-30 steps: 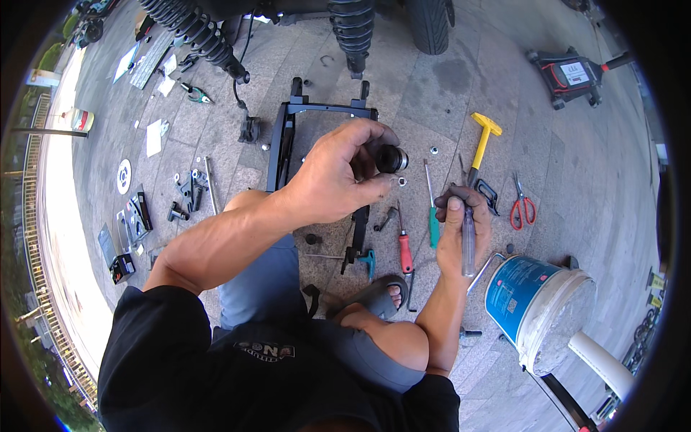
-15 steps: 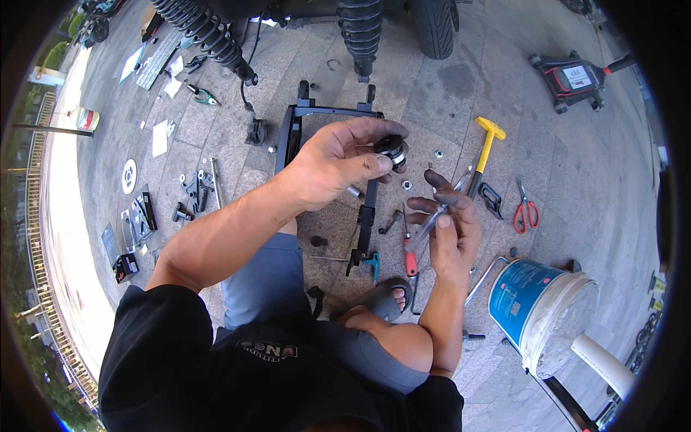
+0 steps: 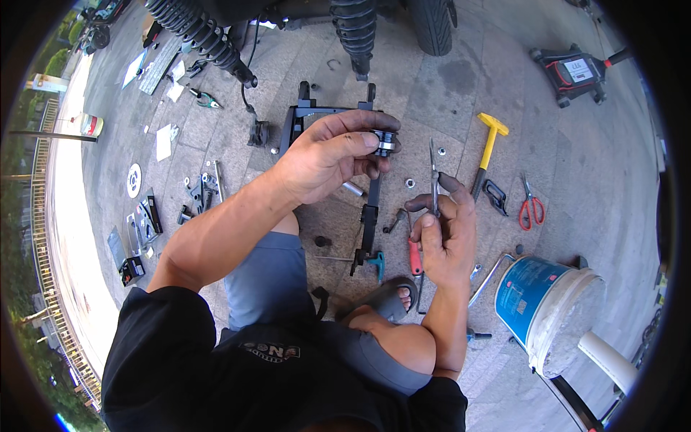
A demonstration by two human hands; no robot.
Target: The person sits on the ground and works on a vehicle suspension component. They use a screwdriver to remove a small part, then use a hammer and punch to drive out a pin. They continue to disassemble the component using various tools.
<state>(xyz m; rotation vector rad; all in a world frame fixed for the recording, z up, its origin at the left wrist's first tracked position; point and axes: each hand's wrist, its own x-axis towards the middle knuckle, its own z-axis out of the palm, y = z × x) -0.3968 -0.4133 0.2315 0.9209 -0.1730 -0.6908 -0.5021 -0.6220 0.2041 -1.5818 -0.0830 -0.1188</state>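
Note:
My left hand point(image 3: 324, 157) grips a small round black part with a shiny metal band point(image 3: 386, 144), pinched between thumb and fingers above the frame. My right hand point(image 3: 448, 248) is closed round a slim pointed metal tool point(image 3: 435, 180), its tip standing up to the right of the black part. The two held things are apart. Beneath my left hand lies a black metal frame point(image 3: 372, 193) on the paving, partly hidden by the hand. A short metal sleeve point(image 3: 353, 189) lies beside it.
Two coil-spring shock absorbers point(image 3: 354, 36) hang ahead, near a tyre point(image 3: 432, 25). To the right lie a yellow hammer point(image 3: 492, 129), red-handled scissors point(image 3: 531, 209) and a floor jack point(image 3: 572, 72). A blue-and-white bucket point(image 3: 529, 295) stands near my right arm. A red-handled screwdriver point(image 3: 415, 258) lies below.
The black part has turned, so its metal band now faces up. The slim tool has swung from slanted to nearly upright in my right hand. Both hands still hold their things.

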